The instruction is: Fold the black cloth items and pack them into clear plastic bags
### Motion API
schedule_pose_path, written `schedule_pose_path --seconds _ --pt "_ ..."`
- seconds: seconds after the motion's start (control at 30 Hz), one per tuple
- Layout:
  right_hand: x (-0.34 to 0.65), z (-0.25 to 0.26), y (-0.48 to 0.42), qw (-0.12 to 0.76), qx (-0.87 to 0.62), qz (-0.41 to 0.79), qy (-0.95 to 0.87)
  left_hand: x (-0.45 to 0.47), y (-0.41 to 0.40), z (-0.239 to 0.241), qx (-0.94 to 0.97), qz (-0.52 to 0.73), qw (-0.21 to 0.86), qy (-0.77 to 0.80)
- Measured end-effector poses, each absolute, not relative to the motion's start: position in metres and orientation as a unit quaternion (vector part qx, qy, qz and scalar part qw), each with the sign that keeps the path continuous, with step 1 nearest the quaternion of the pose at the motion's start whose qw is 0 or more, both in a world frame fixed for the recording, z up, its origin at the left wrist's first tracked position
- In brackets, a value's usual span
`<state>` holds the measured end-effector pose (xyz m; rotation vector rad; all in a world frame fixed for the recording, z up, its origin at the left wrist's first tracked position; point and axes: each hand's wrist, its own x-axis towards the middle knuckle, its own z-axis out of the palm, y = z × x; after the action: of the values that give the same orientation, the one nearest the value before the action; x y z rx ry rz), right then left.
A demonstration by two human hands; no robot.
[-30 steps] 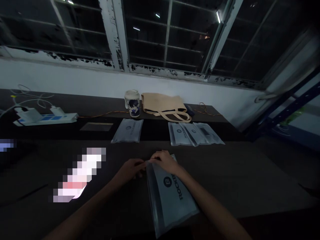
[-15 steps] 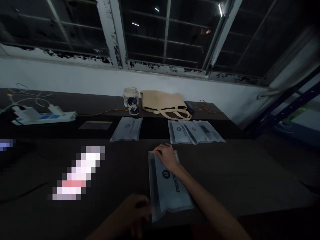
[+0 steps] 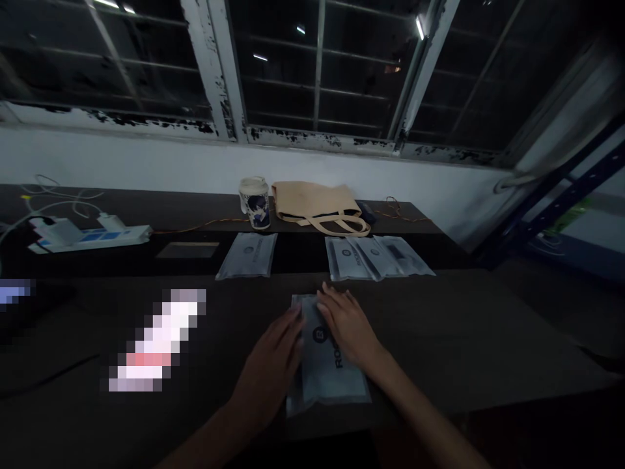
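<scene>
A plastic packet [image 3: 332, 384] lay flat by the table's [image 3: 463, 339] near edge, its round logo [image 3: 319, 335] beside letters starting "RO", the rest covered; the left hand [image 3: 273, 365] lay along its left side, the right hand [image 3: 349, 326] over its right, fingers straight, clasping nothing; at the far edge lay another packet [image 3: 248, 256] and three overlapping packets [image 3: 375, 257], their small print blurred; behind stood a cup [image 3: 256, 202].

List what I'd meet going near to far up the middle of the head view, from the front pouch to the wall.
Front pouch with a round dark logo → row of overlapping pouches → beige tote bag → white wall.
</scene>
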<state>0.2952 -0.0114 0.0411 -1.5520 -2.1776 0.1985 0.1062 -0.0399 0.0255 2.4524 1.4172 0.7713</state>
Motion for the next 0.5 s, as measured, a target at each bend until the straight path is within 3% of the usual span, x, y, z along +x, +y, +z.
schedule_pose_path --seconds 0.2,0.5 --pt "0.305 0.012 -0.046 0.147 -0.582 0.045 -0.799 0.149 -0.017 -0.004 0.883 0.178 0.018 0.434" --pt "0.302 0.003 -0.047 0.147 -0.599 0.076 -0.783 0.145 -0.019 -0.015 0.888 0.159 0.013 0.432"
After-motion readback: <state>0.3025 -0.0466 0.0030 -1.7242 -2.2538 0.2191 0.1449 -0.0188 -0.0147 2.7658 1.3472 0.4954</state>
